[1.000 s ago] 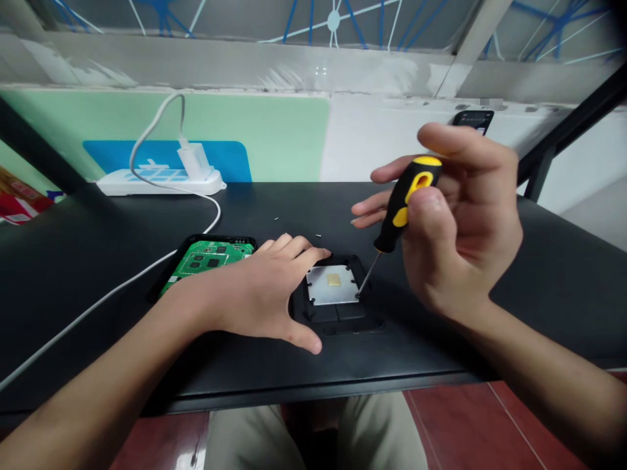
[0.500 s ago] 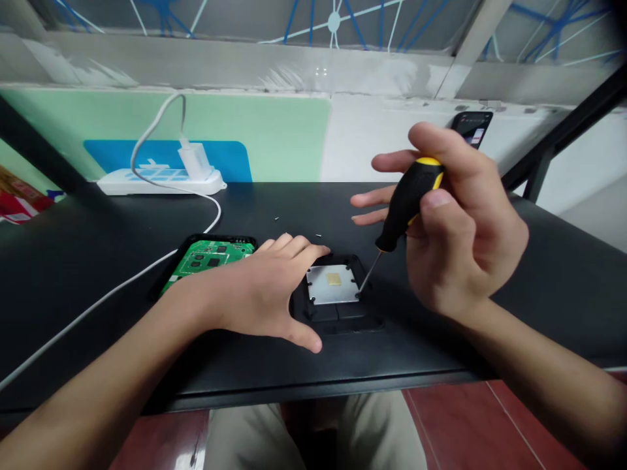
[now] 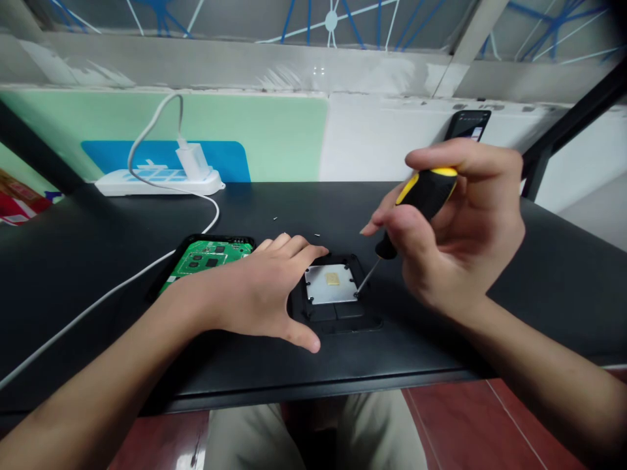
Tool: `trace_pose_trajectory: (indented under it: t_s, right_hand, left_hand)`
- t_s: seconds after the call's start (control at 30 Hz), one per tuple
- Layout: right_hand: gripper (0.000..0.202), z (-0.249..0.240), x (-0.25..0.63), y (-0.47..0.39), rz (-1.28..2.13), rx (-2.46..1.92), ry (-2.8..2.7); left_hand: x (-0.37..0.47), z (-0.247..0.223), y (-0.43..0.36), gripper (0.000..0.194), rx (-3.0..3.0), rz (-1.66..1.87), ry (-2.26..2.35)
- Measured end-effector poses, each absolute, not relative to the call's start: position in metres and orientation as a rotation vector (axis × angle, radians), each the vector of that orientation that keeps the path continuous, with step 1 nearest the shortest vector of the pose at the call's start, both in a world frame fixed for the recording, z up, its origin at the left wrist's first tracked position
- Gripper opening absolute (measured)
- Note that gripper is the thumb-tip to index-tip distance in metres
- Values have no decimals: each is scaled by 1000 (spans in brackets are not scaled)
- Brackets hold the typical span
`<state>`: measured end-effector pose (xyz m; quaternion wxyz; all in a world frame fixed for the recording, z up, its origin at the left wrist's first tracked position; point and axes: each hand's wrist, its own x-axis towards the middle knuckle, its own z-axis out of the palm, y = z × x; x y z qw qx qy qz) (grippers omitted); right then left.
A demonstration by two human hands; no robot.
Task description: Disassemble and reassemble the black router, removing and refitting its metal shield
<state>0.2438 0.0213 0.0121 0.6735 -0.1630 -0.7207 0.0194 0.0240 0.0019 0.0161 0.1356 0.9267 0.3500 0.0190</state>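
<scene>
My right hand (image 3: 455,228) grips a black and yellow screwdriver (image 3: 430,194), its shaft slanting down to the left. The tip meets the lower right corner of a silver metal plate (image 3: 321,290) with a small yellowish square on it. That plate lies in a black plastic housing (image 3: 350,312) on the dark table. My left hand (image 3: 264,284) rests over the housing's left side with its fingers spread, thumb toward the table's front edge. Partly hidden behind my left hand is a black case with a green circuit board (image 3: 215,251).
Two small screws, one at the left (image 3: 275,219) and one at the right (image 3: 317,235), lie behind the housing. A white power strip (image 3: 159,183) with a plugged-in charger (image 3: 193,161) and white cable (image 3: 105,297) is at the back left. A phone (image 3: 467,125) leans against the wall.
My right hand's fingers have curled in around the screwdriver handle, which has turned and tilted further to the right. The tip stays at the plate's corner. My left hand keeps its place.
</scene>
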Motion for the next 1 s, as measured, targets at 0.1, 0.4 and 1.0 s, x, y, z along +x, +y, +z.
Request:
trace_pose_trajectory:
  t_s: [0.1, 0.4, 1.0]
  right_hand:
    - [33, 9, 244, 18, 223, -412, -1627]
    - [38, 13, 242, 15, 107, -433, -1650]
    - [37, 11, 244, 18, 27, -488, -1618]
  left_hand:
    - [24, 16, 2, 106, 2681, 56, 1015]
    - [25, 17, 1, 106, 2682, 62, 1018]
    - [24, 17, 1, 104, 2690, 58, 1019]
